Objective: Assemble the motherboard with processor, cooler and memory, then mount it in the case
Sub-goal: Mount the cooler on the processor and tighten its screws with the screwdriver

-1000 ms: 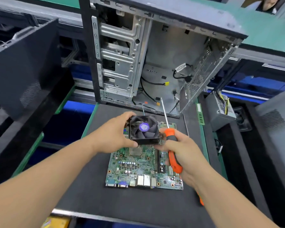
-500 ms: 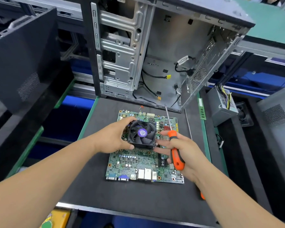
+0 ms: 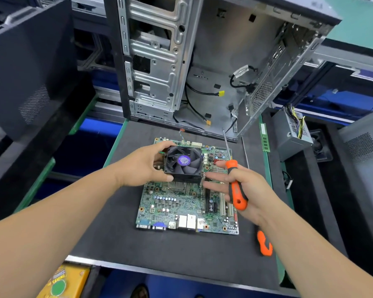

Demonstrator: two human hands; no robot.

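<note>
The motherboard (image 3: 187, 203) lies flat near the middle of the dark work mat (image 3: 108, 237), its port side toward the mat's near edge. The left hand (image 3: 144, 168) grips the cooler (image 3: 183, 164) from its left side, thumb curled over the far corner and fingers under the near one, holding it over the board's far half; whether its base touches the board is hard to tell. The right hand (image 3: 243, 186) pinches an orange-handled screwdriver (image 3: 235, 186) against the palm with thumb and forefinger, its other fingers stretched toward the cooler's right edge. The open case (image 3: 202, 61) stands at the mat's far edge. A second screwdriver (image 3: 264, 246) lies by the right edge, beside a memory stick (image 3: 264, 137).
</note>
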